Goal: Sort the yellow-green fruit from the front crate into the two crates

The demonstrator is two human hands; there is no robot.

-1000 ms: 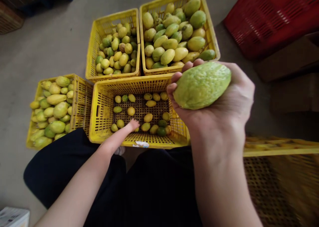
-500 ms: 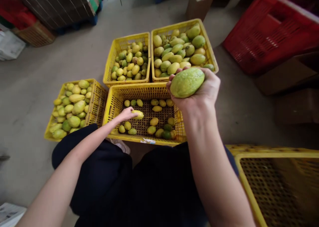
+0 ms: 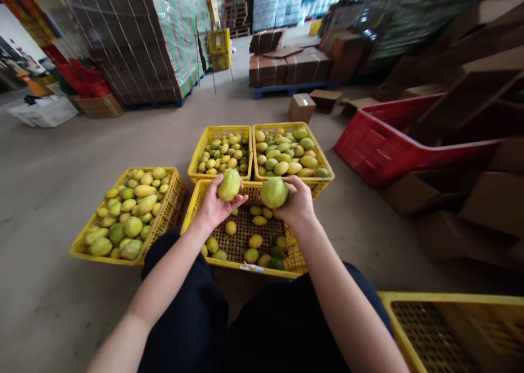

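Fruit (image 3: 229,185) sits in the left hand (image 3: 216,205), whose fingers cradle it, partly spread beneath; the right hand (image 3: 298,201) is wrapped around a second fruit (image 3: 274,192) close beside it, not touching. Neither piece has been set down. Below the grip, the middle crate (image 3: 229,264) has scattered small fruits (image 3: 255,241) with mesh floor showing between them, so it looks sparsely stocked; whether it is being filled or drawn down, I cannot tell. To the grip's left, the side crate (image 3: 167,214) is heaped. Just beyond the grip, the small-fruit crate (image 3: 198,148) and large-fruit crate (image 3: 321,186) stand side by side, seemingly well stocked. Farther off, beyond these, lies a cardboard box (image 3: 302,108).
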